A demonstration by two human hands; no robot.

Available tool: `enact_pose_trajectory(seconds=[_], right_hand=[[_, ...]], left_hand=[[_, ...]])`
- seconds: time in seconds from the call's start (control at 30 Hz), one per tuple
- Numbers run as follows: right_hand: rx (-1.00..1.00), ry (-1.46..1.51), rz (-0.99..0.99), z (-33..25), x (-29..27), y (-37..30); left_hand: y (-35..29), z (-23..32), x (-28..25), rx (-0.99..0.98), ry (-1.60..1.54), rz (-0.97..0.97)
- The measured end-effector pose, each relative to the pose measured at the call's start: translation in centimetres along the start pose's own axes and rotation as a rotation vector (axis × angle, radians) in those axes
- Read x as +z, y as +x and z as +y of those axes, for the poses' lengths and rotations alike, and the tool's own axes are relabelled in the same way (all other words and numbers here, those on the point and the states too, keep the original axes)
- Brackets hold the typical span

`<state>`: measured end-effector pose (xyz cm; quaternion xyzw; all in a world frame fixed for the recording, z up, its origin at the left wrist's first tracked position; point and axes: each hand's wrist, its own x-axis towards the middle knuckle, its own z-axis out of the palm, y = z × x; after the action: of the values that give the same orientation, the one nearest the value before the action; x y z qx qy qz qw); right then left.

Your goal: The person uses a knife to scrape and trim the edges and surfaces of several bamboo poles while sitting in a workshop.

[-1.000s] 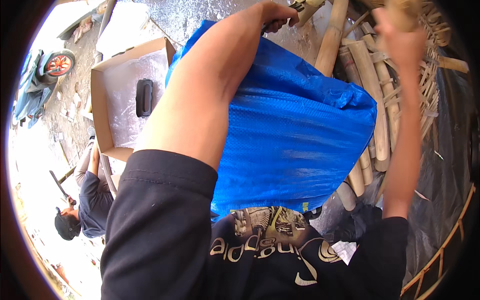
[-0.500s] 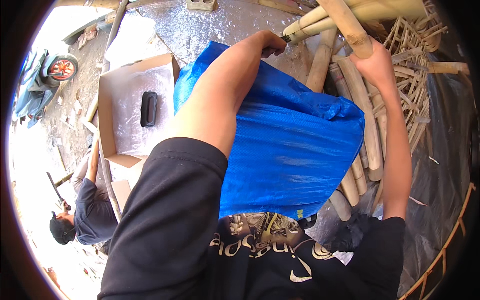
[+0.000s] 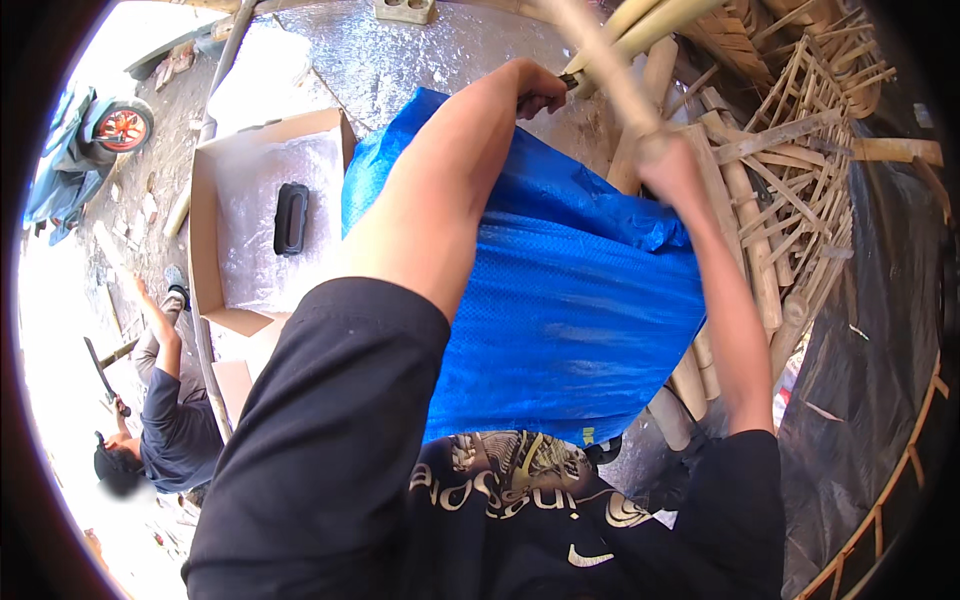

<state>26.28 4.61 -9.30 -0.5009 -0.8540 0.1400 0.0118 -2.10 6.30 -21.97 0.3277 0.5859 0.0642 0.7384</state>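
Observation:
My right hand (image 3: 672,172) is closed round one end of a thick bamboo piece (image 3: 605,70), blurred by motion, which points up and away. My left hand (image 3: 540,92) grips a dark-handled tool (image 3: 569,81), mostly hidden in the fingers. Its visible end meets the long pale bamboo poles (image 3: 650,38) at the top. A blue woven sheet (image 3: 570,310) is spread over my lap, beneath both arms. The right hand's bamboo piece passes in front of the poles; whether it touches them I cannot tell.
Cut bamboo pieces (image 3: 765,245) and a heap of thin bamboo strips (image 3: 815,190) lie on the right. At left stands an open cardboard box (image 3: 205,230) holding a black plastic piece (image 3: 291,218). Another person (image 3: 180,425) sits farther left, near a motorcycle wheel (image 3: 122,128).
My right hand has swung left and slightly down with the bamboo piece. My left hand stays nearly in place. The other person has raised an arm.

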Motion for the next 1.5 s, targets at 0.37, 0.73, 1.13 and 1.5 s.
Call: enact_pose_trajectory(seconds=[0.37, 0.73, 1.13, 1.5], right_hand=[[-0.202, 0.102, 0.108, -2.5, -4.8, -1.2], [-0.155, 0.195, 0.309, 5.7, -7.6, -5.5], [-0.095, -0.047, 0.159, 4.6, -6.6, -6.2], [-0.024, -0.096, 0.136, 9.2, -7.8, -9.0]], left_hand=[[0.5, -0.9, 2.7, 0.038, -0.188, -0.001], [0.4, 1.4, 2.5, 0.127, 0.069, 0.131], [6.6, 2.3, -1.2, 0.023, 0.188, -0.034], [6.4, 4.7, 0.0, 0.011, 0.156, 0.082]])
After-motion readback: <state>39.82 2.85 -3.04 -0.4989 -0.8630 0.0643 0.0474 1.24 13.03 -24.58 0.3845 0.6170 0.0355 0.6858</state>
